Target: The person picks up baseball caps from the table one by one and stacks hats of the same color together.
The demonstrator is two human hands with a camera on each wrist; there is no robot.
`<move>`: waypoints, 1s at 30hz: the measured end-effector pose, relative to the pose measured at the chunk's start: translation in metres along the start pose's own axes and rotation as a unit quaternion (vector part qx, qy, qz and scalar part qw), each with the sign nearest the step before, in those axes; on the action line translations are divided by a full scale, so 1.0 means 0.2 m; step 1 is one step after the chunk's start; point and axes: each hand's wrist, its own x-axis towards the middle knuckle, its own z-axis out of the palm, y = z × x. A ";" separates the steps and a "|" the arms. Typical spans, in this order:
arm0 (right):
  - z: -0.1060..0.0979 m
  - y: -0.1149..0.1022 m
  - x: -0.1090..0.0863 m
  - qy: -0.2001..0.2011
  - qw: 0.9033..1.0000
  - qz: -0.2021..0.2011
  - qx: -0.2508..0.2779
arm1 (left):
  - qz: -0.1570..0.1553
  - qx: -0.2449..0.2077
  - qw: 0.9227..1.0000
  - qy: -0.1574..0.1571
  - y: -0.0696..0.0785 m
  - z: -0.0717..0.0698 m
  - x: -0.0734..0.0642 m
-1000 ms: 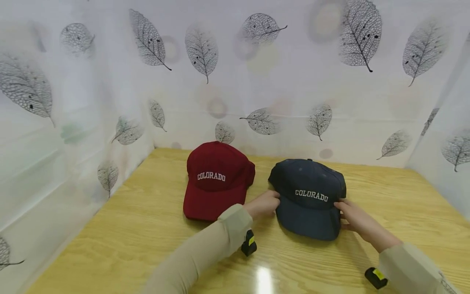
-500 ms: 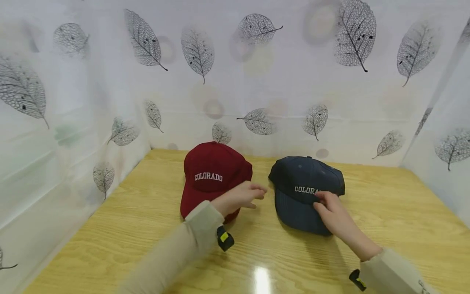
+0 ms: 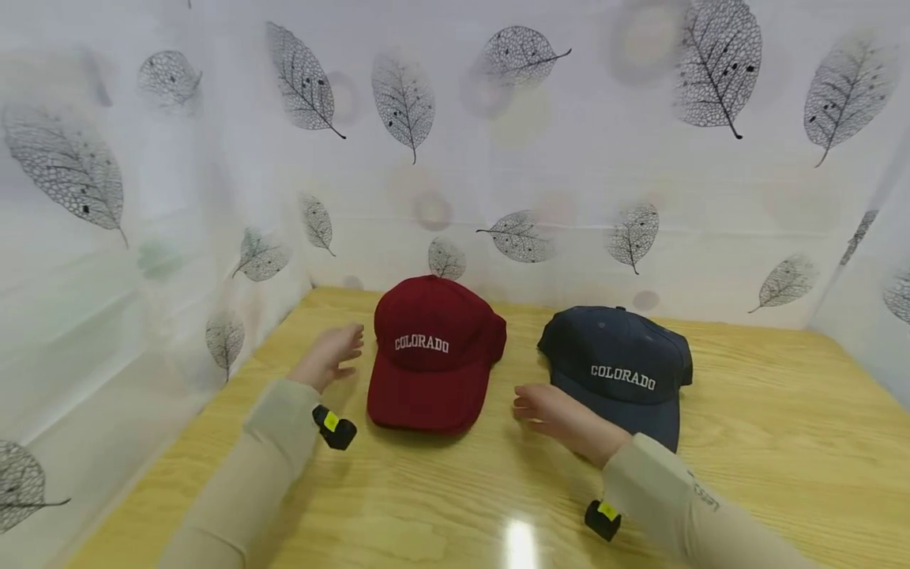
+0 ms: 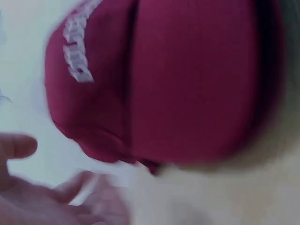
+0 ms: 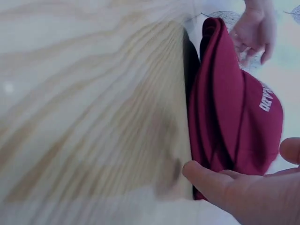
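A red baseball cap (image 3: 430, 387) with white COLORADO lettering sits on the table, brim toward me. To its left hovers my left hand (image 3: 329, 357), fingers loosely extended and holding nothing; the left wrist view shows the blurred red cap (image 4: 197, 84) beside those fingers. My right hand (image 3: 569, 419) is on the cap's other side, between the two caps, its fingers pointing at the red one and nothing in them. Behind that hand and forearm, a navy baseball cap (image 3: 604, 340), also lettered COLORADO, is partly hidden along its brim.
The wood-grain table (image 3: 412, 506) runs back to a pale curtain (image 3: 455, 182) printed with leaves, which also closes off the left and right sides. Black wrist cameras (image 3: 334, 428) are strapped under both sleeves.
Both hands have left the navy cap. The left hand has passed over to the left side of the red cap, and the right has moved left toward it. Both caps stay put.
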 end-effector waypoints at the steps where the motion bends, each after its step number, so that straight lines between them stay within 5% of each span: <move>1: 0.01 0.00 0.02 0.000 1.000 0.004 0.006 | -0.021 0.004 1.000 -0.019 -0.03 -0.01 0.01; 6: 0.06 -0.01 0.14 -0.007 0.999 0.020 0.037 | -0.061 0.011 0.997 -0.050 -0.10 0.02 0.06; 13: 0.10 -0.04 0.20 -0.027 0.998 0.026 0.057 | -0.031 0.024 0.995 -0.091 -0.06 0.13 0.05; 22: 0.11 -0.06 0.19 -0.075 0.996 0.013 0.036 | -0.004 0.052 0.997 -0.064 -0.06 0.27 0.00; 30: 0.04 -0.03 0.17 -0.062 0.998 0.012 0.004 | -0.002 0.033 0.995 -0.091 -0.05 0.35 -0.01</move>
